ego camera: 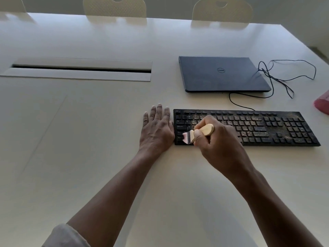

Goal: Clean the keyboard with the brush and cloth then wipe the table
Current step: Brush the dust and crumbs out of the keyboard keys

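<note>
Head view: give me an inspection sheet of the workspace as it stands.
Surface: pale table, with a long cable slot.
Job's things: black keyboard, crumbs over most keys, left end cleaner; brush, bristles on the left keys; pink cloth at the right edge.
Clutter: closed laptop behind the keyboard.
Grips: left hand flat beside the keyboard's left end; right hand holds the brush handle.
Cables: thin black cable loops loose right of the laptop.
Surroundings: two chair backs beyond the far edge.
</note>
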Tool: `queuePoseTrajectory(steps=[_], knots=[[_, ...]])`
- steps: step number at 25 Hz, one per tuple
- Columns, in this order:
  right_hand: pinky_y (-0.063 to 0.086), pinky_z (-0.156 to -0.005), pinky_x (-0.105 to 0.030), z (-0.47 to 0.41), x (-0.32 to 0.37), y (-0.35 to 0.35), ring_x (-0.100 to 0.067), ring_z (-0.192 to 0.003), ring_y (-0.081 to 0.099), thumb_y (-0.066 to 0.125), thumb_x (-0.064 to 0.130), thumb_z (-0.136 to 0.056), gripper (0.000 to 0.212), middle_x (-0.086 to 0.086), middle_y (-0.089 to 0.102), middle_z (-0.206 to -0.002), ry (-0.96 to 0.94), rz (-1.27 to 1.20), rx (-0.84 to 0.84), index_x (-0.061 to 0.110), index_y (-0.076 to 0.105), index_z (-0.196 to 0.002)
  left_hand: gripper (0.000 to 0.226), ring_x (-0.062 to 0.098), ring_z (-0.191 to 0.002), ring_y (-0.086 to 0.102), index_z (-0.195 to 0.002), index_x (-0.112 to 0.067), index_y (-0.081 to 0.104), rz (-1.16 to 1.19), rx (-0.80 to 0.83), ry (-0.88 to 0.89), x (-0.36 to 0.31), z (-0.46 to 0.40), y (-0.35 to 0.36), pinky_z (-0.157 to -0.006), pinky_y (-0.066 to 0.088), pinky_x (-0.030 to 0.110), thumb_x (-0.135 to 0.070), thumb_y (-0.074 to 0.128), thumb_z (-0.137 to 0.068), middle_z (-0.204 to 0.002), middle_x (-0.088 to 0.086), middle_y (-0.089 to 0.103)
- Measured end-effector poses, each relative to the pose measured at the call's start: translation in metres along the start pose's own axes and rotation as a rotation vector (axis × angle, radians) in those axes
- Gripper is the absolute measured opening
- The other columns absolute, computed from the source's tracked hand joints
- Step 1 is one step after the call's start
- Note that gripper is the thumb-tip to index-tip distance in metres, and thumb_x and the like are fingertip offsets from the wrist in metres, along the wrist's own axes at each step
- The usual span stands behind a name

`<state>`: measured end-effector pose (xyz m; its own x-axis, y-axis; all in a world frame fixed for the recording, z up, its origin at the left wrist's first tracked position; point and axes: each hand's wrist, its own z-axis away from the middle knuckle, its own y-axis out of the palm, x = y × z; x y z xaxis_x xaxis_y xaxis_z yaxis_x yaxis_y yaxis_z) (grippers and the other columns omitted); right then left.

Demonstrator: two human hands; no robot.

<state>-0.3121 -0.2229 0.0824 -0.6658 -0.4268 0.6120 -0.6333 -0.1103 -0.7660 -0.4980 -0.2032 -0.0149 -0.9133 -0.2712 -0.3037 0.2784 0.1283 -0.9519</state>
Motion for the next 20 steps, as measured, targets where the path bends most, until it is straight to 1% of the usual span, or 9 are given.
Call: queuePoseTrajectory(steps=[4,6,9,11,12,14,16,18,20], knots=[[0.055,-0.067,-0.031,0.003,-0.004,-0.004,-0.008,-0.064,0.069,0.06,0.028,-0.096,0.009,0.005,0.071,-0.066,0.016,-0.038,-0.08,0.024,0.063,-0.089,0.059,0.023,-0.155,0.0,-0.161,-0.022,0.013,0.007,0.003,0.006,0.001,-0.001,0.001,-0.126,-0.001,0.043,-0.036,0.024,-0.105,-0.169,0.006,0.003],[0.056,-0.068,-0.032,0.001,-0.005,-0.004,-0.01,-0.065,0.071,0.059,0.028,-0.097,0.009,0.005,0.071,-0.066,0.015,-0.031,-0.111,0.023,0.063,-0.091,0.059,0.023,-0.155,-0.001,-0.161,-0.022,0.012,0.003,0.009,0.008,0.001,-0.001,0.0,-0.126,-0.001,0.044,-0.036,0.023,-0.105,-0.169,0.006,0.002],[0.043,-0.055,-0.017,-0.002,-0.006,-0.008,-0.003,-0.055,0.06,0.06,0.023,-0.097,0.009,0.01,0.062,-0.059,0.019,0.065,-0.134,0.021,0.062,-0.088,0.058,0.023,-0.155,-0.002,-0.161,-0.022,0.012,0.002,0.013,0.01,0.001,0.0,-0.001,-0.126,-0.001,0.043,-0.036,0.023,-0.105,-0.169,0.006,0.001],[0.039,-0.053,-0.009,-0.005,-0.008,-0.013,0.0,-0.055,0.058,0.06,0.022,-0.097,0.009,0.015,0.057,-0.058,0.025,0.088,-0.177,0.019,0.062,-0.088,0.058,0.023,-0.155,-0.002,-0.161,-0.022,0.012,0.005,0.012,0.011,0.001,0.0,-0.001,-0.126,-0.002,0.043,-0.036,0.022,-0.105,-0.169,0.006,0.001],[0.045,-0.056,-0.013,-0.008,-0.01,-0.014,-0.004,-0.058,0.063,0.06,0.023,-0.097,0.009,0.013,0.061,-0.06,0.03,0.06,-0.181,0.019,0.063,-0.09,0.058,0.023,-0.155,-0.002,-0.161,-0.022,0.012,0.004,0.009,0.011,0.001,0.0,-0.001,-0.126,-0.002,0.043,-0.036,0.022,-0.105,-0.169,0.006,0.001],[0.057,-0.066,-0.03,-0.014,-0.011,-0.012,-0.011,-0.066,0.071,0.059,0.027,-0.098,0.009,0.007,0.07,-0.067,0.032,-0.007,-0.147,0.021,0.065,-0.093,0.058,0.022,-0.155,-0.002,-0.161,-0.022,0.012,0.005,0.005,0.011,0.001,-0.001,-0.001,-0.126,-0.001,0.043,-0.036,0.023,-0.105,-0.169,0.006,0.001],[0.058,-0.07,-0.033,-0.017,-0.012,-0.008,-0.012,-0.069,0.071,0.059,0.027,-0.098,0.009,0.005,0.072,-0.069,0.038,-0.005,-0.096,0.022,0.065,-0.093,0.058,0.022,-0.155,-0.002,-0.161,-0.023,0.011,0.007,0.005,0.006,0.001,-0.001,-0.001,-0.126,-0.001,0.043,-0.037,0.023,-0.105,-0.169,0.005,0.001],[0.055,-0.065,-0.024,-0.021,-0.016,-0.01,-0.014,-0.067,0.07,0.059,0.025,-0.098,0.01,0.003,0.071,-0.069,0.052,0.039,-0.095,0.019,0.065,-0.093,0.058,0.021,-0.155,-0.002,-0.161,-0.023,0.011,0.008,0.006,0.006,0.001,-0.001,-0.001,-0.126,-0.002,0.042,-0.037,0.022,-0.105,-0.169,0.005,0.001],[0.04,-0.054,-0.006,-0.027,-0.017,-0.015,-0.016,-0.063,0.065,0.06,0.023,-0.098,0.012,0.002,0.069,-0.069,0.064,0.103,-0.137,0.016,0.067,-0.091,0.058,0.021,-0.155,-0.002,-0.161,-0.023,0.012,0.011,0.004,0.005,0.001,-0.001,-0.001,-0.126,-0.002,0.042,-0.037,0.022,-0.105,-0.169,0.005,0.001]])
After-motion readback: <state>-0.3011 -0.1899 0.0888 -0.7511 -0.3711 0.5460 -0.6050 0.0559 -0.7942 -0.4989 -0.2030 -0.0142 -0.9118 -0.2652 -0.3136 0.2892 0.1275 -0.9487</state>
